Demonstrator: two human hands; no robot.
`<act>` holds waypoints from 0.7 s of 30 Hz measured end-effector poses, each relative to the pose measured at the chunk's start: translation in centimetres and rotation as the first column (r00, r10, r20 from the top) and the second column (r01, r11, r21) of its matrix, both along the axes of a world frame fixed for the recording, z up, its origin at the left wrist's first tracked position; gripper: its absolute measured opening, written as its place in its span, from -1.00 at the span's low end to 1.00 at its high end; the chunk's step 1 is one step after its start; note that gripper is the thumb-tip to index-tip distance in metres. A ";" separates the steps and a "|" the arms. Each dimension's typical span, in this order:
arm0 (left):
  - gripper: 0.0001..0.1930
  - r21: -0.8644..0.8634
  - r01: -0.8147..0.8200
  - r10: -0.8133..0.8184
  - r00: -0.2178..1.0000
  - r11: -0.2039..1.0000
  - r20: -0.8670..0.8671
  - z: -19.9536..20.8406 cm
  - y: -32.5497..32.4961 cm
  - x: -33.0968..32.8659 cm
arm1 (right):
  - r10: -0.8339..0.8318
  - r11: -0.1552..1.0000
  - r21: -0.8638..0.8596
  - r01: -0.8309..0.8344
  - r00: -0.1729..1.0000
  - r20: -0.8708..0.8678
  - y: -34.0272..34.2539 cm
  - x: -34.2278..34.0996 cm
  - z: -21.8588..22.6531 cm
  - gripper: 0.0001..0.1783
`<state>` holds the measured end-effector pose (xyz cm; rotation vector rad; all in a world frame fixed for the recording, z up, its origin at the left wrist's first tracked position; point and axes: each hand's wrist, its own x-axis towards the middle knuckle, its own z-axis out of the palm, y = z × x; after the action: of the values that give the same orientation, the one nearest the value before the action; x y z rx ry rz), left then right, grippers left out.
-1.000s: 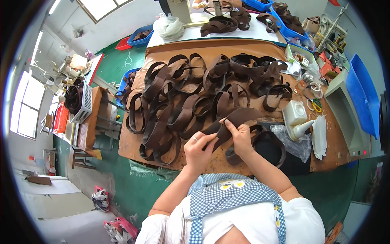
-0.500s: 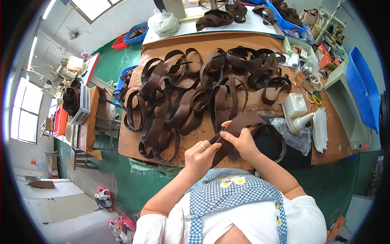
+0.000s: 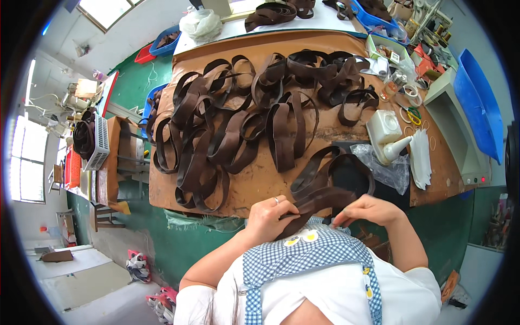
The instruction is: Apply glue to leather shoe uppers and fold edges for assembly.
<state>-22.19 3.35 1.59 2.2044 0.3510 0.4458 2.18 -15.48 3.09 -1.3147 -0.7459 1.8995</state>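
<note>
A long dark brown strap [image 3: 324, 199] lies in loops at the table's front edge, with one stretch pulled toward me. Around its near end my left hand [image 3: 271, 218], wearing a ring, is closed, thumb pressed on the band. My right hand [image 3: 372, 210] is beside the strap to the right, low over the apron, its fingertips pinched together. Whatever those fingertips hold, if anything, is too small to make out. A heap of similar brown straps [image 3: 216, 135] with black edges spreads over the table beyond my hands. Part of the strap rests on a black sheet [image 3: 352, 179].
On the right of the brown-topped table [image 3: 244, 189] stand a white bottle with a cone spout [image 3: 394, 149], a clear plastic bag [image 3: 382, 168], white strips [image 3: 420, 157] and green-and-yellow scissors [image 3: 413, 115]. A blue tray [image 3: 476, 105] leans farther right.
My right hand has let go of the strap's upper stretch and moved right and nearer to me. The strap now drapes lower, its loops spread on the table. The whole view has shifted slightly.
</note>
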 end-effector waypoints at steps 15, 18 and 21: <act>-0.74 0.075 0.151 -0.158 0.983 0.986 0.090 -0.4 0.3 0.2 | 0.029 0.959 0.257 -0.119 0.944 0.329 7.5 -5.3 -3.4 -0.77; -0.73 -0.048 0.134 -0.133 0.991 0.990 0.023 -0.4 0.8 -0.1 | 0.018 0.955 0.270 -0.126 0.929 0.369 7.5 -5.4 -3.3 -0.77; -0.73 -0.213 0.073 -0.086 0.995 0.974 -0.050 -0.2 1.6 -0.6 | -0.014 0.965 0.249 -0.082 0.932 0.362 7.4 -5.2 -3.8 -0.78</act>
<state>-22.84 4.95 1.38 2.0189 0.3248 0.2867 -2.98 -8.07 -0.74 -1.5033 -1.1687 1.5335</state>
